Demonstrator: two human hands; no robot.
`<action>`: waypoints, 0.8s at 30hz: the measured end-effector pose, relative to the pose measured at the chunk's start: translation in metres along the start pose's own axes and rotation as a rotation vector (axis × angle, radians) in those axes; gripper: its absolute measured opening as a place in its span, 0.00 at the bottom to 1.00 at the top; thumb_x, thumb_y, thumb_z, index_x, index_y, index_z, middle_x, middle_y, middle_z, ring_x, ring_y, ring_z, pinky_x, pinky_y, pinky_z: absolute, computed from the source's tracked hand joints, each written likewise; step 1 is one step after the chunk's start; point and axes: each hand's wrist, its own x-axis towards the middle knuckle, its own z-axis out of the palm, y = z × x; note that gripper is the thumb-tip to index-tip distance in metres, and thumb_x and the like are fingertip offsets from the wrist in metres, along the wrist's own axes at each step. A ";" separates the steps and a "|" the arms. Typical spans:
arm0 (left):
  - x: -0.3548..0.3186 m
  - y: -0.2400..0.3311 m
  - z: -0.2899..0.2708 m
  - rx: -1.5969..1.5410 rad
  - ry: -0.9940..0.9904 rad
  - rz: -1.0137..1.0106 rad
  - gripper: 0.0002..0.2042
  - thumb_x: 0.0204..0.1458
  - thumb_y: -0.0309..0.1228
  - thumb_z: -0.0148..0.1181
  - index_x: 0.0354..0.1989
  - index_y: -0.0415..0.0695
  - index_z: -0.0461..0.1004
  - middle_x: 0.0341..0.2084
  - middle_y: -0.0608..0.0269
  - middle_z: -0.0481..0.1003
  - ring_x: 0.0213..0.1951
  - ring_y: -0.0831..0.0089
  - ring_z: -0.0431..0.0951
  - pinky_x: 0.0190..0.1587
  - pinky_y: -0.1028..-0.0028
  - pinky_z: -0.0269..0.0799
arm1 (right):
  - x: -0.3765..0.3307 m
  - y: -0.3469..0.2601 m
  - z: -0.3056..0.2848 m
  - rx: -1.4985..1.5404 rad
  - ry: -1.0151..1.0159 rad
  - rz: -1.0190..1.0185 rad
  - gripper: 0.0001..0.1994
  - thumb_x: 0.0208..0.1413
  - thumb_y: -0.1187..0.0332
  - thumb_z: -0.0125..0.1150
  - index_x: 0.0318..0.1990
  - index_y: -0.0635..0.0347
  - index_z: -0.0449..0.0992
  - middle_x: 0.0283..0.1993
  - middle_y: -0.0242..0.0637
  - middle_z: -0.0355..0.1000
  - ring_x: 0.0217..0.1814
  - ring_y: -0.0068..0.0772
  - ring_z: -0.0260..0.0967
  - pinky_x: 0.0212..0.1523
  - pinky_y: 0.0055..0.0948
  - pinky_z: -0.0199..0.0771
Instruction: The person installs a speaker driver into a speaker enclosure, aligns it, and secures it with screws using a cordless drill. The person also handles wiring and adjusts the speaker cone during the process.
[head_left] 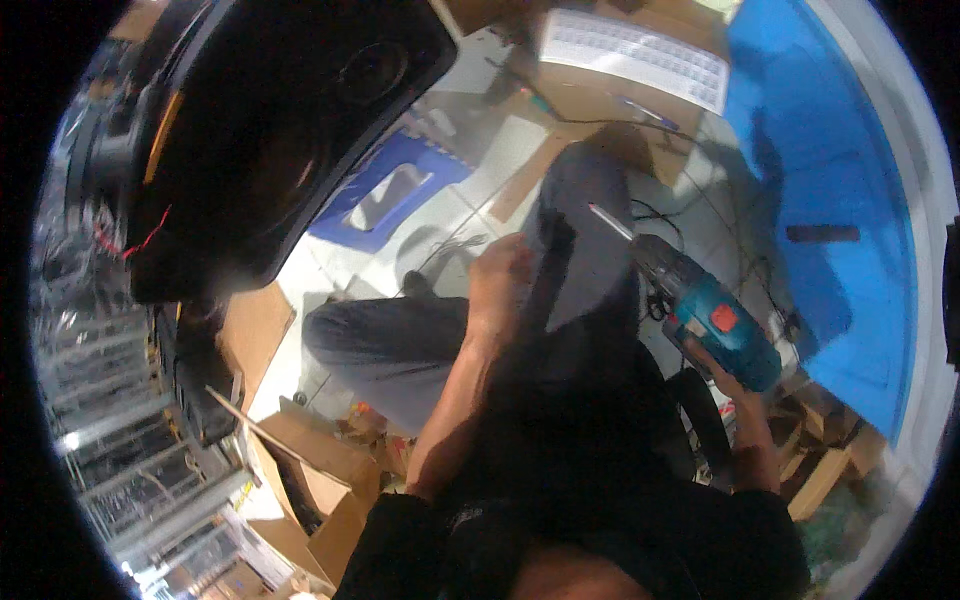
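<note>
My right hand [722, 370] is wrapped round the grip of a teal and black cordless drill [722, 318]. A long, thin bit [610, 221] sticks out of its chuck, pointing up and left over my trouser leg. My left hand [500, 278] is closed beside my bent knee; whatever is in its fingers, if anything, is hidden. A big black cabinet [270, 130] with round, speaker-like shapes looms at the upper left, apart from both hands. Thin red wires [150, 238] hang at its left end.
Beyond my left hand stands a blue plastic stool [345, 228]. A blue panel [850, 110] bearing a dark bar [823, 233] rises on the right. An open cardboard box [335, 535] is at lower left, and cables [660, 215] lie on the tiles. A white gridded sheet [635, 58] lies ahead.
</note>
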 end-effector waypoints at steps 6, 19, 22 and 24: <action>-0.009 0.022 -0.006 -0.248 -0.148 0.005 0.15 0.63 0.29 0.52 0.52 0.32 0.72 0.37 0.60 0.77 0.37 0.75 0.73 0.44 0.73 0.69 | -0.009 0.040 0.007 0.104 -0.158 -0.006 0.32 0.43 0.59 0.77 0.56 0.60 0.72 0.45 0.36 0.75 0.45 0.33 0.75 0.48 0.32 0.77; -0.014 0.043 -0.016 -0.368 -0.168 0.079 0.08 0.62 0.27 0.54 0.39 0.34 0.75 0.32 0.61 0.76 0.30 0.76 0.69 0.33 0.77 0.63 | 0.041 -0.010 0.013 0.131 -0.716 0.468 0.35 0.47 0.53 0.75 0.59 0.57 0.66 0.55 0.35 0.68 0.47 0.33 0.75 0.48 0.27 0.75; -0.013 0.043 -0.018 -0.334 -0.207 0.087 0.08 0.61 0.28 0.56 0.41 0.34 0.75 0.32 0.61 0.77 0.31 0.77 0.70 0.34 0.78 0.64 | 0.038 -0.006 0.010 0.060 -0.690 0.309 0.36 0.46 0.52 0.75 0.59 0.57 0.67 0.55 0.37 0.69 0.47 0.36 0.75 0.47 0.29 0.76; -0.014 0.043 -0.018 -0.349 -0.230 0.106 0.09 0.60 0.29 0.58 0.42 0.35 0.77 0.32 0.62 0.78 0.32 0.78 0.72 0.36 0.79 0.67 | 0.031 0.004 0.010 0.013 -0.660 0.183 0.36 0.45 0.51 0.76 0.59 0.58 0.67 0.55 0.38 0.70 0.47 0.37 0.76 0.47 0.29 0.77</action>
